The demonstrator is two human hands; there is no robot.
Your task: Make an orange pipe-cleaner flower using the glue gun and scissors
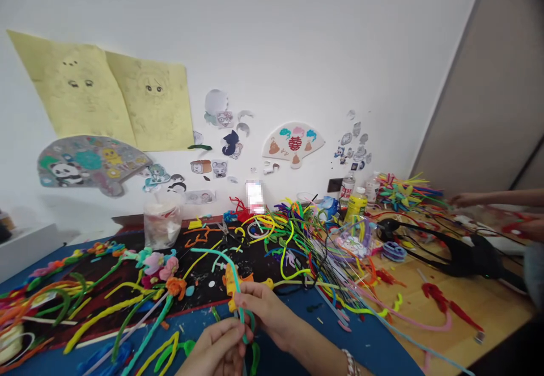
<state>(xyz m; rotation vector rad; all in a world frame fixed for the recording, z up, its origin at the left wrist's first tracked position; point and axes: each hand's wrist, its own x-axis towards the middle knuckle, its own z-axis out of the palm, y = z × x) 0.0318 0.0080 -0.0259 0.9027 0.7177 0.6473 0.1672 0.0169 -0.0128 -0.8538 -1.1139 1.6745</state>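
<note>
A turquoise pipe cleaner [219,252] curves upward from between my two hands, its free end bending left. My left hand [219,346] pinches its lower part, fingers closed. Just above and to the right, my right hand [266,312] grips the same pipe cleaner between thumb and fingers; a beaded bracelet circles that wrist. Right behind my right fingers lies an orange-yellow fuzzy piece [230,281], partly covered, and I cannot tell whether the hand touches it. To the left, an orange pipe-cleaner flower [175,289] has a turquoise stem. Scissors [227,234] lie beyond my hands.
Loose pipe cleaners [293,240] heap at the middle and right. A clear plastic cup [162,223] stands at the wall. A yellow bottle [356,206] stands right of centre. Black headphones [459,256] lie on the wooden table at right, near another person's hand [465,199].
</note>
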